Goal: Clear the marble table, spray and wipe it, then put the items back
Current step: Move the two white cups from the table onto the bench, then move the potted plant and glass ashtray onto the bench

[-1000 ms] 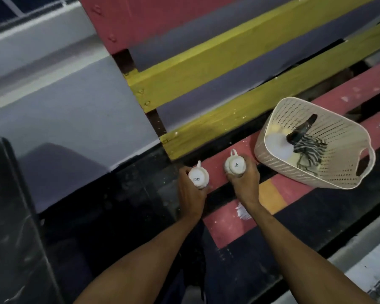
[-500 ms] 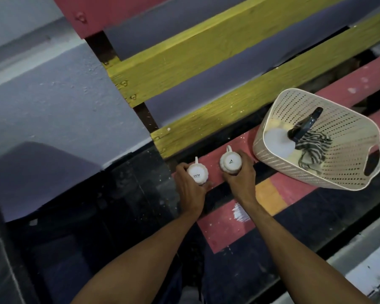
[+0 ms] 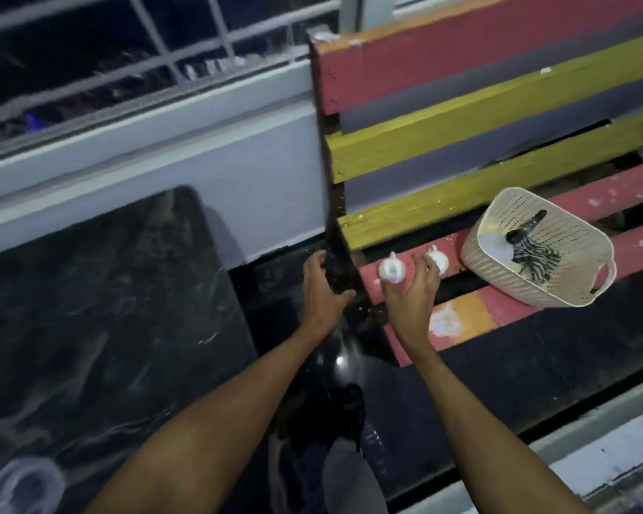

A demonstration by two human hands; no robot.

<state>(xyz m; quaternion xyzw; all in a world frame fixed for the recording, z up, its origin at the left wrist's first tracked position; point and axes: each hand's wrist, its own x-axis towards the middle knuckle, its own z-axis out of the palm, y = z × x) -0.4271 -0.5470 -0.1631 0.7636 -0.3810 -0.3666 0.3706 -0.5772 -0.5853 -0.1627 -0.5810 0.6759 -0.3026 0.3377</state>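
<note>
Cups (image 3: 391, 269) upside down, handles away.

we find the marble table (image 3: 101, 309) at left and the slatted bench (image 3: 498, 313) at right. on its seat, two cups (image 3: 391, 269) stand left of the basket (image 3: 498, 280), which contains a cloth (image 3: 535, 255).

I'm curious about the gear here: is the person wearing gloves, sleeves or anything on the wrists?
No. Both forearms are bare as far up as the picture shows. The left hand and right hand have no gloves, and no watch, bracelet or ring is visible, though the picture is dim and somewhat blurred.
</note>
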